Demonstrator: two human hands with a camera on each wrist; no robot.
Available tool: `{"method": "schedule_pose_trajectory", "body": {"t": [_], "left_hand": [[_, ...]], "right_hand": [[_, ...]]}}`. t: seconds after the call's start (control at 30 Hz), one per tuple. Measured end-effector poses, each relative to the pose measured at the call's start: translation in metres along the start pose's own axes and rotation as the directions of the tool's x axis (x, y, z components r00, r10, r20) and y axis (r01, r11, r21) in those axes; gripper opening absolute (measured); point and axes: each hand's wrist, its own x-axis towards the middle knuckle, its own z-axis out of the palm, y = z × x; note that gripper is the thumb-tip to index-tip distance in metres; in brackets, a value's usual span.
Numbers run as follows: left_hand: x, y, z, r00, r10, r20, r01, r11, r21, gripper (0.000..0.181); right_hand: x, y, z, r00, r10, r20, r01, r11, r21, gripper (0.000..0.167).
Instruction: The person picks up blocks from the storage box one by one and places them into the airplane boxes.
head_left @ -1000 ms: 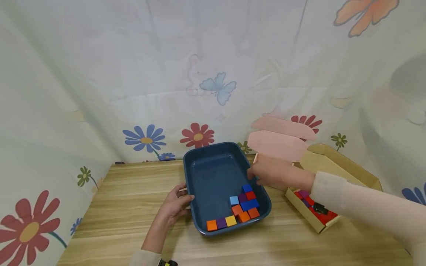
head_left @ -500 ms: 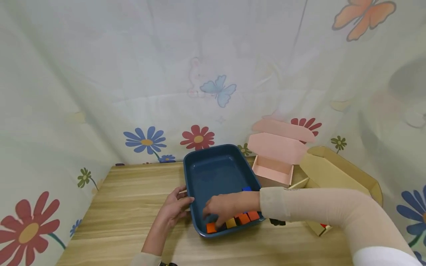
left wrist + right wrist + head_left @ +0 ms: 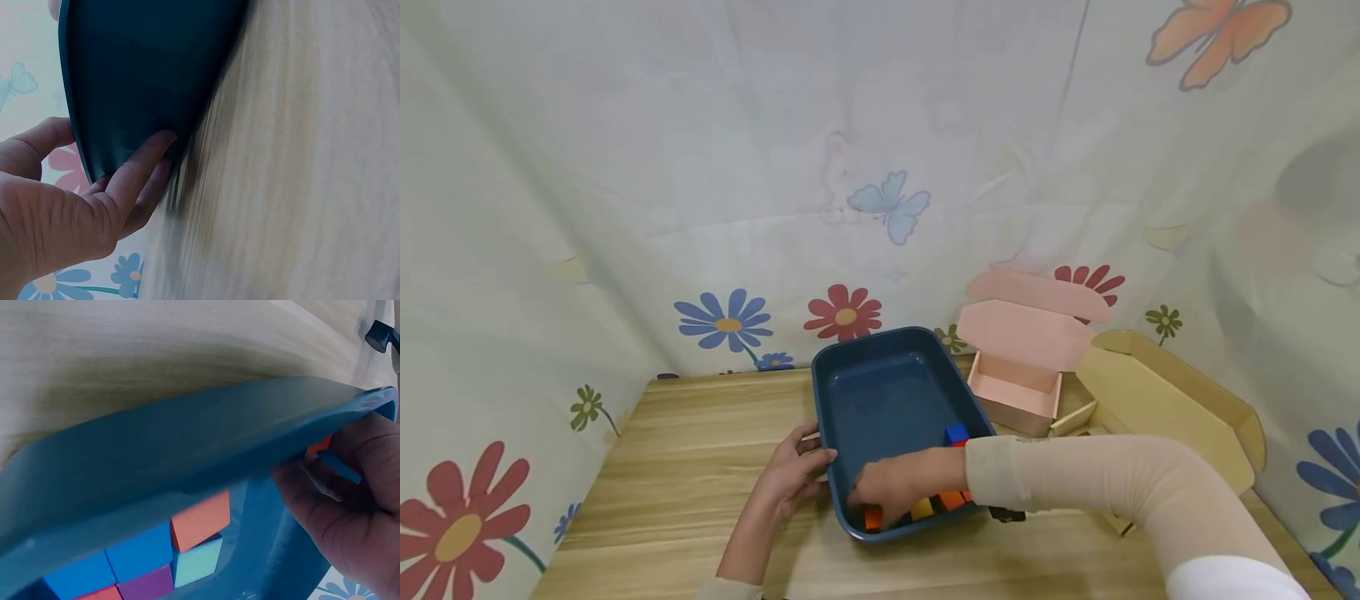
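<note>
At the left side of the blue tray (image 3: 880, 392), my left hand (image 3: 793, 471) grips the wall, thumb at the rim. The left wrist view has the left hand's (image 3: 81, 206) fingers on the tray's (image 3: 150, 69) outer surface. Inside the front left corner, my right hand (image 3: 891, 487) pinches an orange cube (image 3: 873, 518). That orange cube (image 3: 319, 445) is mostly hidden by the right hand (image 3: 356, 494) and rim in the right wrist view. A yellow cube (image 3: 921, 509) lies beside this hand; blue (image 3: 139, 551), purple (image 3: 147, 584) and light blue (image 3: 197, 561) cubes stand together.
An open pink box (image 3: 1015, 383) stands behind the tray's right side. Farther right is an open yellow-brown cardboard box (image 3: 1157, 400), partly covered by the right sleeve (image 3: 1097, 475). A patterned curtain (image 3: 760, 167) hangs behind the wooden table (image 3: 685, 483).
My right hand has moved left and forward from the tray's right rim to its front left corner and taken hold of the orange cube. The left hand has stayed at the tray's side.
</note>
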Motion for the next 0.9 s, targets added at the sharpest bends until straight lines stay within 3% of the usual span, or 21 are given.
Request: {"method": "schedule_pose_trajectory", "body": {"t": [0.23,0.57,0.73,0.9], "left_hand": [[0.000,0.000,0.000,1.000,0.003,0.004,-0.003,1.000,-0.003,0.072],[0.000,0.000,-0.001,1.000,0.004,0.004,-0.005,1.000,0.014,0.070],[0.000,0.000,-0.001,1.000,0.004,0.005,-0.004,1.000,0.007,0.070],[0.001,0.000,0.000,1.000,0.004,0.001,-0.004,1.000,0.007,0.069]], "right_hand": [[-0.001,-0.006,-0.001,0.999,0.049,-0.008,-0.049,0.999,0.007,0.028],[-0.003,-0.005,0.000,0.999,0.043,-0.032,-0.043,0.999,0.000,0.028],[-0.008,-0.003,-0.004,0.992,0.057,-0.113,-0.059,0.998,-0.015,0.027],[-0.024,0.008,-0.017,0.973,0.142,-0.182,-0.137,0.990,0.041,0.030]]}}
